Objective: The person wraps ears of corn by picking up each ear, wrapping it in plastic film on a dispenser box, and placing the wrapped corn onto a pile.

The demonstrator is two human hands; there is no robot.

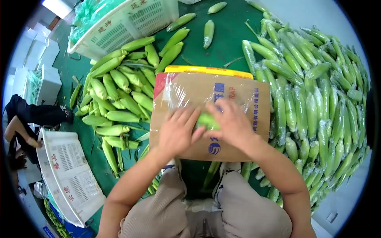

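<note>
A cardboard box [174, 146] with blue print lies in front of my knees, and clear cling film [178, 89] stretches over its top. On it, a green ear of corn [207, 120] sits between my two hands, mostly covered by them. My left hand [180, 129] presses on its left side with the fingers bent and the thumb against the ear. From the right, my right hand [234, 123] curls over the same ear, its fingers slightly blurred. Whether film is wrapped around this ear I cannot tell.
Unwrapped ears of corn [123, 89] are heaped on the left of the green floor [226, 47]. Film-wrapped ears [305, 91] form a large pile on the right. A white crate [131, 23] stands at the back, another white crate [71, 170] at left near a person [35, 115].
</note>
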